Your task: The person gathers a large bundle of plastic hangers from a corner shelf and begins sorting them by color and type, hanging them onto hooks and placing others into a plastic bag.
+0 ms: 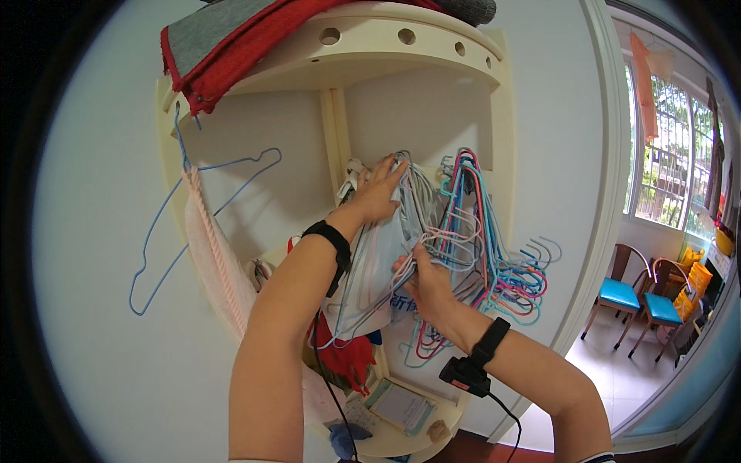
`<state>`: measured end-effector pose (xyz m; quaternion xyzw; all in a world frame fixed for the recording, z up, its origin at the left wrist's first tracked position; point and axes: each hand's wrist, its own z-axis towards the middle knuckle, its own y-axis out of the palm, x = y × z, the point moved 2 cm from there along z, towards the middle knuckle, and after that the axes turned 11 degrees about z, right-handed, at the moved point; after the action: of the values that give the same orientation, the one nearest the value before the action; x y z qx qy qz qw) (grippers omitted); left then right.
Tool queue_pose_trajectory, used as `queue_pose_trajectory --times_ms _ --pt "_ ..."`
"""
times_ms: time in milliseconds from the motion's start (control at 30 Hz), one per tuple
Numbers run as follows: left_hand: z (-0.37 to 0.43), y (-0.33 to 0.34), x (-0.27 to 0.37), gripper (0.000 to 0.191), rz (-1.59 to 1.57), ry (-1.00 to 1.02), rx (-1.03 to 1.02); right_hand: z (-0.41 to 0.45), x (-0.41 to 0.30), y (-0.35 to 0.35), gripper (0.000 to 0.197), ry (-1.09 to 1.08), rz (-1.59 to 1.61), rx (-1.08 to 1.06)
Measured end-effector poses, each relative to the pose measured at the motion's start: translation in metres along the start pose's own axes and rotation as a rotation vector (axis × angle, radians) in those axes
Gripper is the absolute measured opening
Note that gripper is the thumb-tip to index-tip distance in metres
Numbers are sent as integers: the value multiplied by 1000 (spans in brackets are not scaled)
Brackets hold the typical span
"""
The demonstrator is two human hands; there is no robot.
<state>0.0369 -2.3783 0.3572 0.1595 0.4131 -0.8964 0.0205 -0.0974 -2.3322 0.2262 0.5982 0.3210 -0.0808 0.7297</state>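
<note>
My right hand (429, 283) grips a bunch of wire clothes hangers (454, 240), their pink and pale hooks pointing right. My left hand (379, 194) lies with spread fingers on top of a white plastic bag (365, 272), beside the hooks of more pale hangers (425, 194). What is under its palm is hidden. Just right of my hands hangs a dense cluster of blue, pink and turquoise hangers (486, 231). A single blue wire hanger (156, 231) hangs at the left, next to a pale pink towel (208, 249).
A cream corner shelf (417, 43) surrounds the hangers, with a red and grey cloth (231, 52) draped over its top. Red fabric (347, 359) hangs below the bag. A booklet (402, 405) lies on the lower shelf. Chairs with blue seats (619, 293) stand beyond the doorway.
</note>
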Motion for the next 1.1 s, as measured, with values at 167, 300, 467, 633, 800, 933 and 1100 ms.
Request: queue_pose_trajectory --times_ms 167,300,467,633,800,933,1100 --pt "-9 3 -6 86 -55 15 -18 -6 11 -9 19 10 -182 -56" --pt "-9 5 -5 85 -158 67 7 -5 13 -14 19 -41 -155 -55" --pt "-20 -4 0 82 -202 47 -72 -16 10 -13 21 -1 -133 -61" --pt "-38 -15 3 84 -254 1 -117 -13 19 -27 32 15 -188 -80" --pt "-64 -31 11 85 -317 -46 -148 -26 26 -34 26 64 -294 -102" --pt "-93 -42 19 83 -364 -83 -166 -54 41 -44 50 -20 -349 -14" --pt "-148 -51 33 69 -381 38 36 -92 62 -78 52 -15 -452 -212"
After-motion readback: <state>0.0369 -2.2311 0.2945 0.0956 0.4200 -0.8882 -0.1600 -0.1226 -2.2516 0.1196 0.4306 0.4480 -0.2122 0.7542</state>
